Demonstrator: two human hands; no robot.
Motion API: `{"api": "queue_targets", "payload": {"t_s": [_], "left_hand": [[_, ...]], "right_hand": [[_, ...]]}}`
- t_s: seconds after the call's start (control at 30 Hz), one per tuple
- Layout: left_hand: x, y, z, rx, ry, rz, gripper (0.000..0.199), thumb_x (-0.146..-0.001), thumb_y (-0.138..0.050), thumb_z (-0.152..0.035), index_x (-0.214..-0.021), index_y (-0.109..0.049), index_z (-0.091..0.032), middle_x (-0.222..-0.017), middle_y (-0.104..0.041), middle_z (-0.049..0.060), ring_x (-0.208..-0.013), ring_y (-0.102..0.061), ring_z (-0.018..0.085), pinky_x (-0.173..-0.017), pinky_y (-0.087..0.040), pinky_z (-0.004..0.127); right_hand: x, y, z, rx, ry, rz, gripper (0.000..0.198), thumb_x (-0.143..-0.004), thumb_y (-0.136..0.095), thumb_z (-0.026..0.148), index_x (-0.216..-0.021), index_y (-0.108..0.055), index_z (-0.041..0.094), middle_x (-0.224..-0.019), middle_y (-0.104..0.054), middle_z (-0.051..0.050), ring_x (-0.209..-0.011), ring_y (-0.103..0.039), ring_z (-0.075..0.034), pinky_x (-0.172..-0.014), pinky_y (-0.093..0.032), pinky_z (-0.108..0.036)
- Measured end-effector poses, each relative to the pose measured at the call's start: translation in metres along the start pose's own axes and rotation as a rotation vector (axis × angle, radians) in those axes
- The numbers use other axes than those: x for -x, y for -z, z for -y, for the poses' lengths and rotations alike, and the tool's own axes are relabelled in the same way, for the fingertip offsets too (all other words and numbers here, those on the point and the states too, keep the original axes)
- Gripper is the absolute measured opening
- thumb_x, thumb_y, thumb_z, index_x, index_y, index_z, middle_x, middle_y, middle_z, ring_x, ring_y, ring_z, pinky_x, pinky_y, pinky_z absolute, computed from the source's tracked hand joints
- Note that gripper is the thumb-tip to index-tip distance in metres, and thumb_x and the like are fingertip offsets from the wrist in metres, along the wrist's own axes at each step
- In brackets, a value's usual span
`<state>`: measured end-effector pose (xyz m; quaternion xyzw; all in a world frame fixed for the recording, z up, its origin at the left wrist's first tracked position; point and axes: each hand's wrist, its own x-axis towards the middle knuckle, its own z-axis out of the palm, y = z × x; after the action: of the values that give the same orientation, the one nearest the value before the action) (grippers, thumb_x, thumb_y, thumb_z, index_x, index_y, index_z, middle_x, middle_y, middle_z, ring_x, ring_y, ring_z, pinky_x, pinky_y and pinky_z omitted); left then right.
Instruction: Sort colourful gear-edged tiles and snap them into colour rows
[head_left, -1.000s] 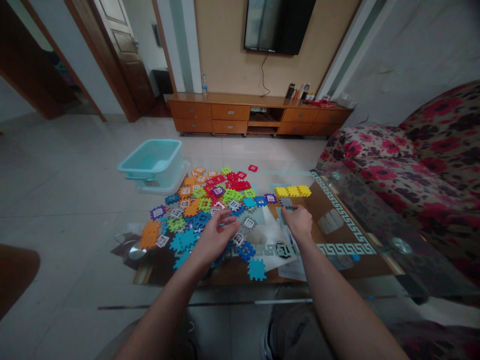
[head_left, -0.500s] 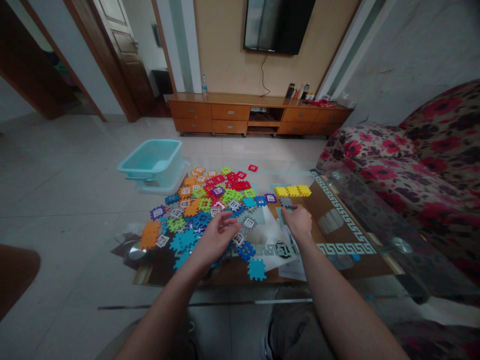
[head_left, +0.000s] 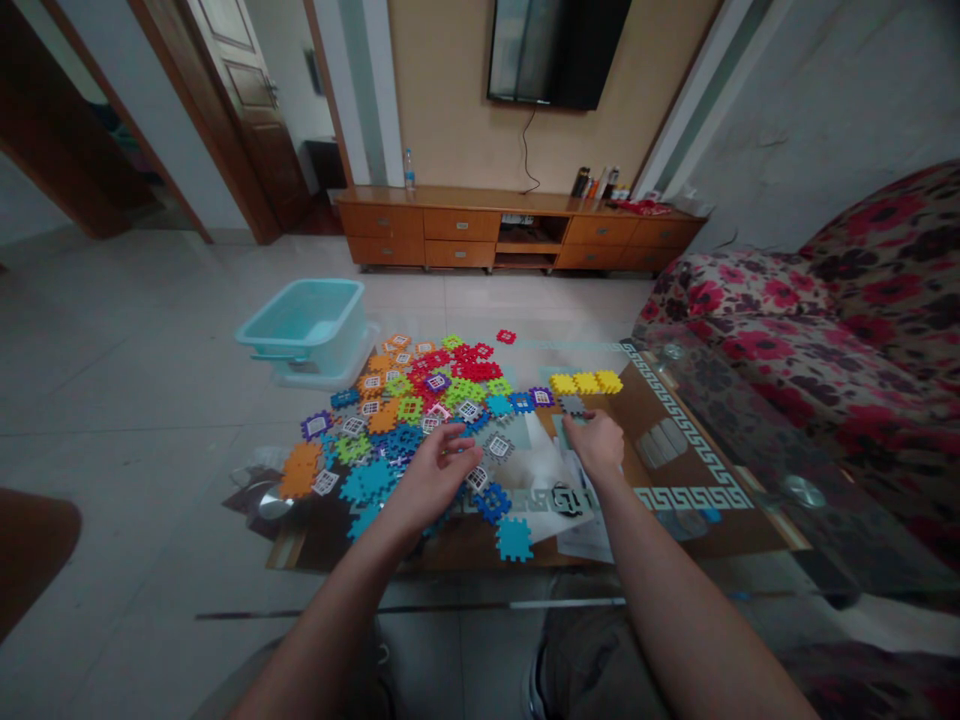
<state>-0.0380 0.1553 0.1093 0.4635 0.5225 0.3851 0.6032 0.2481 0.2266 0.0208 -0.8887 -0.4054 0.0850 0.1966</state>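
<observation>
My right hand [head_left: 598, 445] is at the near side of a grey interlocking plastic tile [head_left: 572, 405], its thumb and fingertips closed on the tile's edge. Just beyond are stacks of yellow tiles [head_left: 586, 382] in a row. My left hand [head_left: 442, 468] hovers over the heap's near right side, fingers loosely curled and apart, nothing visible in them. Close to it lie a grey window tile [head_left: 497, 447], a dark blue tile [head_left: 492, 502] and a light blue tile [head_left: 514, 539]. Red tiles [head_left: 480, 370], orange tiles [head_left: 301, 470] and green tiles [head_left: 352, 447] make up much of the heap.
The glass table [head_left: 705, 535] has a patterned border and papers [head_left: 577, 540] visible under or on the glass. A turquoise bin [head_left: 307, 325] stands past the heap at the far left. A flowered sofa [head_left: 780, 310] is at the right, a low wooden cabinet [head_left: 457, 230] by the wall.
</observation>
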Motion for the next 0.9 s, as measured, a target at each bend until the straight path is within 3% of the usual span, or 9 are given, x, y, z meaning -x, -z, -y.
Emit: {"api": "queue_targets", "payload": {"t_s": [0.43,0.67,0.77,0.9], "left_hand": [[-0.004,0.002,0.005,-0.012,-0.008,-0.001,0.040,-0.083,-0.069,-0.037,-0.116,-0.055,-0.021,-0.122,-0.064,0.014,-0.107,-0.065,0.025,-0.095,-0.051,0.042],[-0.014,0.026,-0.003,-0.034,-0.068,-0.101,0.039,-0.085,-0.063,-0.040,-0.118,-0.054,-0.021,-0.125,-0.063,0.014,-0.108,-0.065,0.025,-0.092,-0.052,0.041],[-0.019,0.045,-0.005,-0.165,-0.134,-0.208,0.042,-0.086,-0.060,-0.038,-0.122,-0.052,-0.018,-0.123,-0.064,0.015,-0.107,-0.065,0.026,-0.092,-0.052,0.043],[-0.022,0.069,-0.003,-0.564,-0.266,-0.321,0.042,-0.089,-0.052,-0.036,-0.125,-0.051,-0.014,-0.117,-0.065,0.016,-0.106,-0.064,0.027,-0.095,-0.049,0.044]], "right_hand": [[0.000,0.000,-0.002,0.060,0.067,0.019,0.053,-0.082,-0.063,0.045,-0.121,-0.067,0.008,-0.109,-0.072,-0.023,-0.106,-0.069,-0.035,-0.087,-0.053,-0.039],[-0.002,0.002,-0.005,0.124,0.124,0.063,0.051,-0.085,-0.060,0.036,-0.125,-0.064,0.005,-0.113,-0.071,-0.025,-0.110,-0.067,-0.032,-0.091,-0.051,-0.034],[0.001,0.008,-0.005,0.153,0.130,0.108,0.047,-0.084,-0.059,0.037,-0.117,-0.068,0.005,-0.111,-0.071,-0.025,-0.107,-0.068,-0.034,-0.088,-0.052,-0.036],[0.008,0.018,-0.003,0.191,0.131,0.181,0.041,-0.082,-0.060,0.040,-0.102,-0.074,0.006,-0.107,-0.071,-0.026,-0.102,-0.070,-0.035,-0.083,-0.053,-0.037]]}}
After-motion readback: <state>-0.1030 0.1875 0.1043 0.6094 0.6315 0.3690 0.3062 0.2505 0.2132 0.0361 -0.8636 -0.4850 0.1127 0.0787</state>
